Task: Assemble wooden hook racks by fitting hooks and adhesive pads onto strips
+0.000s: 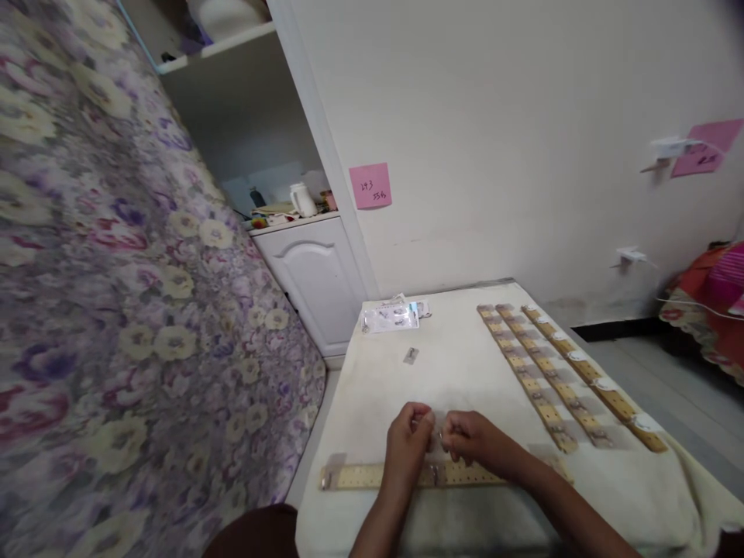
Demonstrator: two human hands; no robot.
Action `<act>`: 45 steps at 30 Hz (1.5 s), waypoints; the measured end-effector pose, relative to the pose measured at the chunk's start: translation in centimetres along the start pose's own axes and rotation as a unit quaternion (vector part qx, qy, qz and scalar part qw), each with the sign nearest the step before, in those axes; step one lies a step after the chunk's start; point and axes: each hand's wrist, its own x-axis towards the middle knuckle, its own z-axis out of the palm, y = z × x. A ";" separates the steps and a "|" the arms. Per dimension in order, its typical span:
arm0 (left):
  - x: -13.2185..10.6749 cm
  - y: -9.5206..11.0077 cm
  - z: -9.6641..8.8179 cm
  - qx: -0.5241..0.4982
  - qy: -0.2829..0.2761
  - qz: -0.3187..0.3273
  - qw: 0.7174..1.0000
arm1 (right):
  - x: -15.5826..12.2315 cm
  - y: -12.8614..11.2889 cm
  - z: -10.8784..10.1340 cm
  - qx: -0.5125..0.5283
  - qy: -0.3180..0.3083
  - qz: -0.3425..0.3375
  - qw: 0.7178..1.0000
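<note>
Above the near part of the table, my left hand (410,430) is closed in a pinch at the edge of a small clear plastic piece (439,443). Close beside it, my right hand (468,435) has its fingers curled in. A tiny shiny bit shows at its fingertips, too small to name. Under both wrists lies a yellow wooden strip (372,475) with rows of holes. It carries clear plastic pieces with small metal parts at its left end and middle; my right forearm partly covers its right side. Farther off lies a single small clear packet (411,356) with a dark item inside.
On the right lie three similar strips (532,380) with several clear or white pieces along them. A clear case (390,317) with printed paper sits at the table's back left. A floral curtain (145,310) hangs left; a white wall (465,155) stands behind the table.
</note>
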 end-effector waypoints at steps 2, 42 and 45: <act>-0.1 0.3 0.4 0.001 0.008 -0.007 1.000 | -0.7 -0.3 -0.1 -0.050 -0.022 -0.023 0.998; -3.2 2.3 2.4 -0.035 -0.014 0.003 0.999 | -2.5 0.0 -1.9 0.000 0.075 -0.027 0.997; -3.2 2.2 2.4 -0.048 0.013 -0.001 0.999 | -2.4 0.4 -1.4 0.048 0.048 -0.006 0.998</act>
